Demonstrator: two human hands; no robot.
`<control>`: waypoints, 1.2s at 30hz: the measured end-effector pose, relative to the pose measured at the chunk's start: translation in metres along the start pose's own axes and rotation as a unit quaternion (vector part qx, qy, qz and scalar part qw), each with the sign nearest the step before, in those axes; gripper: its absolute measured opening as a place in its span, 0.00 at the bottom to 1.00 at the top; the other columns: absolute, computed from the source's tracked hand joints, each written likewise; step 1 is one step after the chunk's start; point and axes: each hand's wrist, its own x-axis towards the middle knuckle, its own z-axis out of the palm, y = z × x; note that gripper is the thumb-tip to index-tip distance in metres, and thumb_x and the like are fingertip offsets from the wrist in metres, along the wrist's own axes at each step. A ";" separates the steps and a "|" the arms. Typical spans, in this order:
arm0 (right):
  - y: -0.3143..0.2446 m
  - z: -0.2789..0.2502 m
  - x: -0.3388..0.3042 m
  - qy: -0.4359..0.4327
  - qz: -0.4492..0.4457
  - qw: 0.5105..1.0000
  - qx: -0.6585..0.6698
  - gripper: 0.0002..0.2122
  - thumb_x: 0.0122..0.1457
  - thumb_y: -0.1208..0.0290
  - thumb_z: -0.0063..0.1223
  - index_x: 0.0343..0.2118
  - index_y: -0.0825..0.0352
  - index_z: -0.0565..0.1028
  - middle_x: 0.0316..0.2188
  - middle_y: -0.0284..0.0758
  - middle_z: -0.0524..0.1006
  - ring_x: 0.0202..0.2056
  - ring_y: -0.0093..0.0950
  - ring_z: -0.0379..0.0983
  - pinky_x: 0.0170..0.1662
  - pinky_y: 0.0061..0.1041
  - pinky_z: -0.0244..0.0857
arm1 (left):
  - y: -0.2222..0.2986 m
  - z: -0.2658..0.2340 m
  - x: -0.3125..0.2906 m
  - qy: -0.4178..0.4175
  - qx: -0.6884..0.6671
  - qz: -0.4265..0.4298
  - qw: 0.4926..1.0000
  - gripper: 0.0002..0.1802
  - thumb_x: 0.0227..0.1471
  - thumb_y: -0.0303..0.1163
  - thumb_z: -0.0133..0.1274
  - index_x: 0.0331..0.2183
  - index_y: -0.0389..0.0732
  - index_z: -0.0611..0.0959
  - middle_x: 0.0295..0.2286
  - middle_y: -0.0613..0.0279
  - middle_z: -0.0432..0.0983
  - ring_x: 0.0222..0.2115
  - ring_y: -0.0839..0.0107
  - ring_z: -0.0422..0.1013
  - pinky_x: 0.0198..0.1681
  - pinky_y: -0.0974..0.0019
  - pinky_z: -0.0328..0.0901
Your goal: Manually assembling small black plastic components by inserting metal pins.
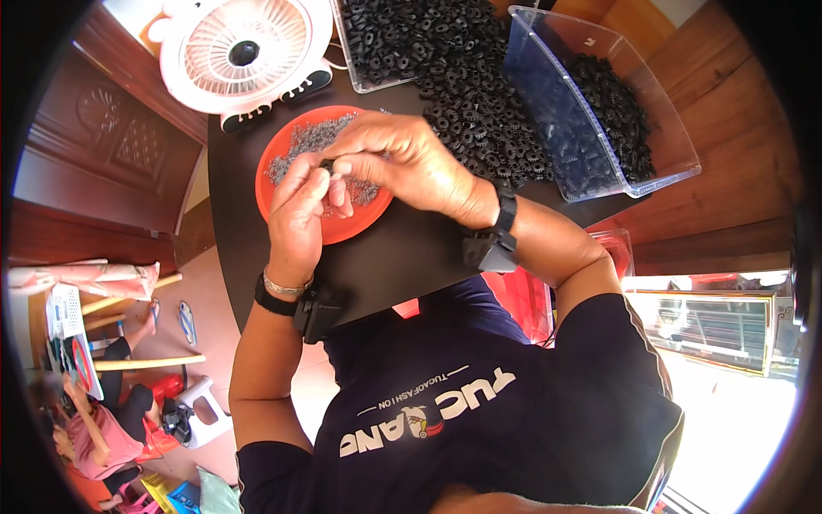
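Observation:
Both hands meet above a round orange-red bowl (348, 227) that holds many small grey metal-looking pieces (310, 137). Between my fingertips is a small black plastic part (327, 164), partly covered by the fingers. My left hand (295, 206) pinches it from below and the left. My right hand (411, 163) reaches in from the right, thumb and forefinger closed at the same part. Whether a grey piece is in the right fingertips is too small to tell. A large pile of black toothed parts (484, 120) lies right of the bowl on the dark table (411, 248).
A white-pink fan (244, 53) stands at the back left. A clear bin (676, 176) with black parts sits at the right, and a clear tray (377, 86) heaped with more lies at the back. Another person (107, 433) sits at the lower left near a white stool (205, 411).

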 end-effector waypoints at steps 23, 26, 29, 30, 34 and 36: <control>0.035 -0.106 0.010 -0.041 0.116 0.766 -0.631 0.09 0.51 0.67 0.53 0.32 0.62 0.80 0.33 0.39 0.76 0.42 0.40 0.69 0.45 0.36 0.65 | 0.003 -0.008 0.001 0.058 -0.012 -0.014 0.998 0.12 0.59 0.36 0.40 0.31 0.39 0.73 0.21 0.67 0.67 0.22 0.77 0.66 0.26 0.75 0.60; 0.038 -0.108 0.011 -0.059 0.142 0.784 -0.602 0.08 0.51 0.67 0.52 0.31 0.62 0.80 0.31 0.40 0.77 0.40 0.41 0.70 0.44 0.37 0.65 | 0.003 -0.008 0.002 0.055 -0.011 -0.020 0.998 0.12 0.59 0.36 0.40 0.31 0.40 0.73 0.21 0.68 0.68 0.21 0.78 0.66 0.26 0.76 0.60; 0.049 -0.115 0.010 -0.035 0.095 0.781 -0.616 0.08 0.52 0.67 0.52 0.32 0.63 0.79 0.28 0.41 0.77 0.38 0.41 0.72 0.42 0.38 0.66 | 0.004 -0.007 0.002 0.053 -0.011 -0.020 0.998 0.12 0.59 0.36 0.40 0.31 0.39 0.73 0.21 0.68 0.68 0.21 0.78 0.66 0.26 0.76 0.60; 0.051 -0.117 0.011 -0.015 0.063 0.785 -0.616 0.09 0.53 0.67 0.51 0.33 0.64 0.78 0.28 0.41 0.78 0.37 0.42 0.72 0.41 0.38 0.66 | 0.004 -0.007 0.002 0.050 -0.010 -0.019 0.999 0.12 0.59 0.36 0.40 0.31 0.39 0.73 0.21 0.68 0.68 0.21 0.78 0.66 0.27 0.76 0.60; 0.028 -0.096 0.018 0.076 0.082 0.850 -0.515 0.07 0.56 0.69 0.51 0.33 0.66 0.76 0.30 0.36 0.77 0.31 0.32 0.74 0.36 0.26 0.67 | 0.003 -0.008 0.001 0.044 -0.004 -0.024 0.999 0.13 0.60 0.36 0.38 0.36 0.36 0.72 0.22 0.63 0.67 0.23 0.72 0.67 0.27 0.72 0.59; 0.018 -0.082 0.018 0.057 0.075 0.896 -0.433 0.06 0.57 0.70 0.51 0.33 0.68 0.75 0.29 0.35 0.77 0.30 0.27 0.74 0.35 0.23 0.67 | 0.003 -0.006 0.001 0.014 -0.009 -0.022 1.000 0.12 0.59 0.36 0.39 0.35 0.37 0.72 0.24 0.63 0.70 0.25 0.72 0.69 0.29 0.73 0.61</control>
